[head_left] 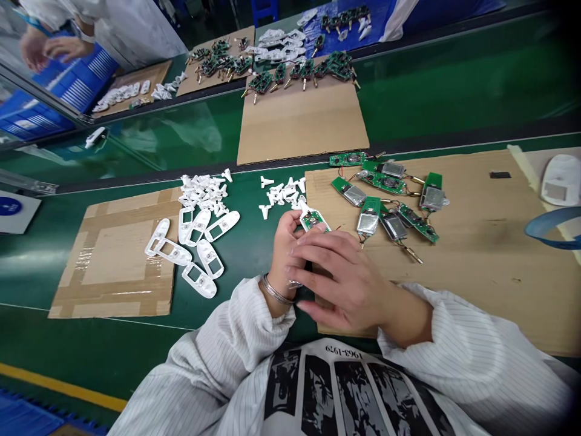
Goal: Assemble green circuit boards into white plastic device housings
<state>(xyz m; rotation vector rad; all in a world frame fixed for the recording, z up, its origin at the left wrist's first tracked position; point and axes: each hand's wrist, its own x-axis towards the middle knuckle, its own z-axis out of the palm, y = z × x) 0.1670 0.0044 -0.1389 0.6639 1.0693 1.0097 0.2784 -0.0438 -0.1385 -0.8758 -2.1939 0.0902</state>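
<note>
My left hand [287, 251] is closed around a white plastic housing [303, 208] with a green circuit board [314, 219] lying in it. Over the lower part of this piece reaches my right hand [342, 269], its fingers bent across it and touching the board's edge. Most of the housing's lower end is hidden behind the fingers. Just to the right, several green circuit boards with silver battery packs [368, 223] and brass-coloured tips lie on a cardboard sheet [472, 260]. Beyond my left hand are small white T-shaped plastic parts [284, 192].
White oval covers with window cut-outs [211, 259] lie at left beside taped cardboard [115, 260]. More white T-shaped parts [203, 192] are heaped behind them. Across a dark rail, cardboard [302, 127] bears more boards. A co-worker's hands [54, 48] are at top left, near blue crates [86, 79].
</note>
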